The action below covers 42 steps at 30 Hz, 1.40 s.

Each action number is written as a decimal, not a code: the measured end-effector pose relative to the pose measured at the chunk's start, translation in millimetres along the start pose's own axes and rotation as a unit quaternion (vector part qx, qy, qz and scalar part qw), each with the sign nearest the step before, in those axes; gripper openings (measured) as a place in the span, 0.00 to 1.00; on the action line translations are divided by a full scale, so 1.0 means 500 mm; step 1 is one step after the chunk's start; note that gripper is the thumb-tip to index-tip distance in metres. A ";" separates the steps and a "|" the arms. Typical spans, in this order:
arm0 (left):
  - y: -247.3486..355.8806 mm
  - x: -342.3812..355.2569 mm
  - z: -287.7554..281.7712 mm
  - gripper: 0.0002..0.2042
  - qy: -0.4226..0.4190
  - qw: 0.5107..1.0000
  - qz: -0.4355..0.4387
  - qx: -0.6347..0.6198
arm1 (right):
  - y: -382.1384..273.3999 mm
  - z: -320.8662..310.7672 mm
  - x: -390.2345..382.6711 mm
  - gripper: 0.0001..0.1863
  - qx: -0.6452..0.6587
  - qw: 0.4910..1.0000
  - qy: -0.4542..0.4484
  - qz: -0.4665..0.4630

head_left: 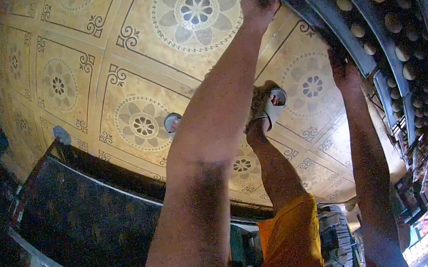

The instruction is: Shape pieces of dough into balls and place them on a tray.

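Observation:
At the upper right, long blue-grey metal trays (311, 5) stand in tiers, with many round tan pieces (392, 22) on them; I cannot make out what the pieces are. My left hand (259, 1) is closed at the far end of the nearest tray, its fingertips dark and partly hidden by the edge. My right hand (346, 73) is at the same tray's front edge, nearer me, with its fingers bent in under the edge in deep shadow. Both arms stretch out from the lower edge of the head view.
Patterned yellow floor tiles (144, 60) lie below. My leg in orange shorts (293, 239) and a white sandal (277, 108) show between my arms. A dark, flat-topped piece of furniture (85, 213) stands at the left. Bright window openings (424, 236) are at the lower right.

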<state>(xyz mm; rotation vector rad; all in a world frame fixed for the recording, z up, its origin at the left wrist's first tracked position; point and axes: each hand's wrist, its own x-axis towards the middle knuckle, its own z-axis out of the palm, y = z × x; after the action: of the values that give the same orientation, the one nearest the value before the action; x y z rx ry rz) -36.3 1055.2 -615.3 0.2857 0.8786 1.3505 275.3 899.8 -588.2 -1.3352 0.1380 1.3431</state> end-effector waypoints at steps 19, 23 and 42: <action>0.638 -1.142 -0.472 0.19 0.242 0.771 -0.193 0.556 | 0.171 0.330 -0.957 0.14 -0.421 0.853 -0.188 0.245; 0.770 -1.167 -0.353 0.18 0.371 0.859 -0.121 0.333 | 0.047 0.653 -1.178 0.12 -0.482 0.789 -0.355 0.136; 0.068 -2.149 0.212 0.17 0.637 0.718 -0.185 0.209 | -0.441 0.763 -2.096 0.30 0.041 0.091 -0.917 0.386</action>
<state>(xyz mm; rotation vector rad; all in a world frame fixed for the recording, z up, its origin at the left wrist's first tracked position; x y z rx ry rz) 47.6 102.7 -112.5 -0.5822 2.2715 0.8000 -134.1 618.0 434.4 1.7436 -0.9481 2.6666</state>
